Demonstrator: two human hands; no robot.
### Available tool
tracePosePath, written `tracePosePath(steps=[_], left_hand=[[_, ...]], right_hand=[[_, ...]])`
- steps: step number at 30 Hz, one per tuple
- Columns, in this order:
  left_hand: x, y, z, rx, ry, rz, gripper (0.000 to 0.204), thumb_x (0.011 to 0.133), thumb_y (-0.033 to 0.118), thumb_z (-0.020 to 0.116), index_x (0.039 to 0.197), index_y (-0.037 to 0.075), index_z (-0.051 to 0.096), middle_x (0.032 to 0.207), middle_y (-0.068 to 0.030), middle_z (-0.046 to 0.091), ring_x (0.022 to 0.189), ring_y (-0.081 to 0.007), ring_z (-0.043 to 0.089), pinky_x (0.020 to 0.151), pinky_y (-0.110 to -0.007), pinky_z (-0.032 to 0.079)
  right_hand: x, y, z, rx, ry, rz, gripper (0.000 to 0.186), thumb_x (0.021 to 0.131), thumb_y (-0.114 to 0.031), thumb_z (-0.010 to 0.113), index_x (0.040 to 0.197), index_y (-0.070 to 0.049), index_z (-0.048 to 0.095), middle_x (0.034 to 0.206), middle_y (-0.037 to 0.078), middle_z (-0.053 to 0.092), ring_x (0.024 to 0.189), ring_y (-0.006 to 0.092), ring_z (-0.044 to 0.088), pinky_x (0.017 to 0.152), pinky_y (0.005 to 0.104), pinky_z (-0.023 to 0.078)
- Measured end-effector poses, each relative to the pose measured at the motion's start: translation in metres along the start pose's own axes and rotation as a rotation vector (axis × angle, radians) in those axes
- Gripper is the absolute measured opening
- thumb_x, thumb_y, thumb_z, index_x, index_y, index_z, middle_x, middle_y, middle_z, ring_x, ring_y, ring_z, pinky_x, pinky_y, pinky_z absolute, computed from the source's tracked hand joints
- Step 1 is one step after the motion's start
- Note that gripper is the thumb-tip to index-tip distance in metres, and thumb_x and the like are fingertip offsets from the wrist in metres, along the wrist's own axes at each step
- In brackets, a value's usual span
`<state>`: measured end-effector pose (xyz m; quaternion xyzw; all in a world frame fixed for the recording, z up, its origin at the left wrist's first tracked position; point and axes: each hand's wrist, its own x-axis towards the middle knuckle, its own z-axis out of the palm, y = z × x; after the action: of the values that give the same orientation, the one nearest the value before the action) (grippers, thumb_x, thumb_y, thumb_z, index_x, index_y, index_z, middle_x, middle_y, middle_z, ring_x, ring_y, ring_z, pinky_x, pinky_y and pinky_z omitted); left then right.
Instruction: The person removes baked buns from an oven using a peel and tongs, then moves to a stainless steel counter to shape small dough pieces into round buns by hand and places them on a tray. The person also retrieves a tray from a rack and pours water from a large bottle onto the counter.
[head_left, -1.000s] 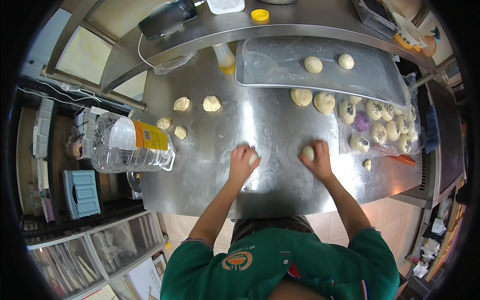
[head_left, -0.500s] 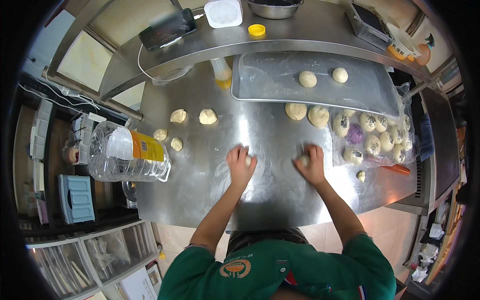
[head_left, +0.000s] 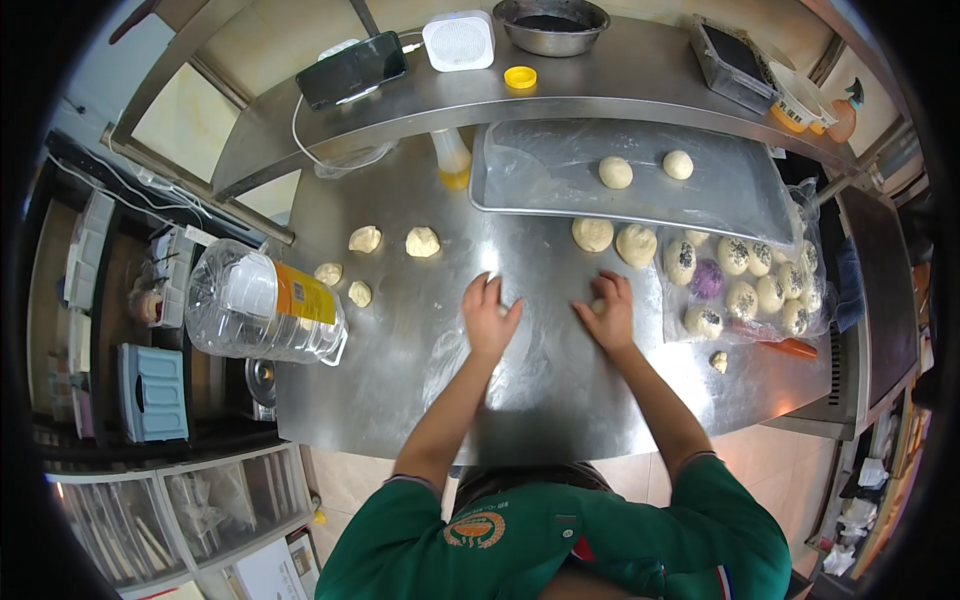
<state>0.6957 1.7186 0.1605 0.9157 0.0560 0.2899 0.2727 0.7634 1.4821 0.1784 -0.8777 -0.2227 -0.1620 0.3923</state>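
My left hand (head_left: 490,315) lies palm down on the steel table (head_left: 390,380), fingers together, cupped over a pale dough piece that barely shows at its thumb side. A hand's width to the right, my right hand (head_left: 610,315) cups another small dough piece (head_left: 597,305) against the table. Two larger dough balls (head_left: 592,234) (head_left: 636,244) sit just beyond my right hand. Left of my left hand lie several small dough pieces (head_left: 365,239). A metal tray (head_left: 482,190) at the back holds two round balls (head_left: 615,172) (head_left: 678,164).
A plastic sheet at the right carries several speckled balls (head_left: 740,298) and a purple one (head_left: 707,280). A big clear bottle (head_left: 260,305) lies on its side at the table's left. A squeeze bottle (head_left: 452,160) stands by the tray. The shelf above holds a phone (head_left: 352,68), white box (head_left: 458,40) and bowl (head_left: 550,22).
Both hands have shifted slightly over the table while staying cupped on their dough. My head has moved, so the table sits lower in view.
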Motion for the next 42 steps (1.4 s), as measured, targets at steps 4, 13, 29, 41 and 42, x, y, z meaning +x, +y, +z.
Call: tracePosePath(steps=[4, 13, 29, 41, 42], left_hand=[[-0.035, 0.017, -0.002, -0.135, -0.225, 0.180, 0.043, 0.076, 0.025, 0.082, 0.113, 0.006, 0.069, 0.126, -0.0119, 0.062, 0.120, -0.0354, 0.055, 0.107, -0.050, 0.041], [-0.002, -0.015, -0.004, 0.025, -0.016, -0.017, 0.046, 0.075, 0.025, 0.083, 0.113, 0.005, 0.068, 0.117, -0.0156, 0.061, 0.112, -0.0388, 0.055, 0.096, -0.050, 0.045], [-0.013, 0.000, 0.010, -0.003, -0.140, 0.130, 0.038, 0.074, 0.020, 0.082, 0.109, 0.009, 0.072, 0.119, -0.0147, 0.063, 0.112, -0.0373, 0.058, 0.098, -0.048, 0.046], [-0.010, -0.006, 0.011, -0.065, -0.049, 0.092, 0.038, 0.077, 0.022, 0.079, 0.111, 0.007, 0.068, 0.126, -0.0154, 0.060, 0.119, -0.0377, 0.055, 0.104, -0.051, 0.043], [-0.020, -0.002, 0.012, -0.109, -0.145, 0.139, 0.038, 0.078, 0.021, 0.078, 0.112, 0.007, 0.067, 0.127, -0.0158, 0.060, 0.121, -0.0382, 0.054, 0.106, -0.052, 0.042]], right_hand=[[-0.035, -0.027, 0.014, 0.057, -0.128, -0.199, 0.050, 0.071, -0.015, 0.084, 0.114, -0.003, 0.062, 0.116, 0.017, 0.061, 0.108, 0.0386, 0.056, 0.096, 0.0484, 0.047], [-0.015, -0.003, -0.002, -0.009, 0.094, 0.165, 0.042, 0.072, -0.014, 0.082, 0.109, -0.002, 0.065, 0.121, 0.017, 0.061, 0.113, 0.0394, 0.055, 0.099, 0.0456, 0.046], [-0.024, -0.031, 0.030, -0.136, -0.063, -0.148, 0.046, 0.072, -0.008, 0.078, 0.114, -0.004, 0.062, 0.110, 0.018, 0.061, 0.098, 0.0373, 0.059, 0.085, 0.0457, 0.049], [-0.011, -0.008, 0.033, -0.042, 0.022, 0.042, 0.047, 0.070, -0.015, 0.078, 0.113, -0.004, 0.062, 0.115, 0.017, 0.062, 0.108, 0.0391, 0.056, 0.107, 0.0524, 0.039], [-0.025, -0.019, 0.034, -0.009, -0.051, -0.076, 0.045, 0.069, -0.015, 0.078, 0.110, -0.004, 0.063, 0.116, 0.016, 0.062, 0.108, 0.0394, 0.056, 0.106, 0.0518, 0.040]])
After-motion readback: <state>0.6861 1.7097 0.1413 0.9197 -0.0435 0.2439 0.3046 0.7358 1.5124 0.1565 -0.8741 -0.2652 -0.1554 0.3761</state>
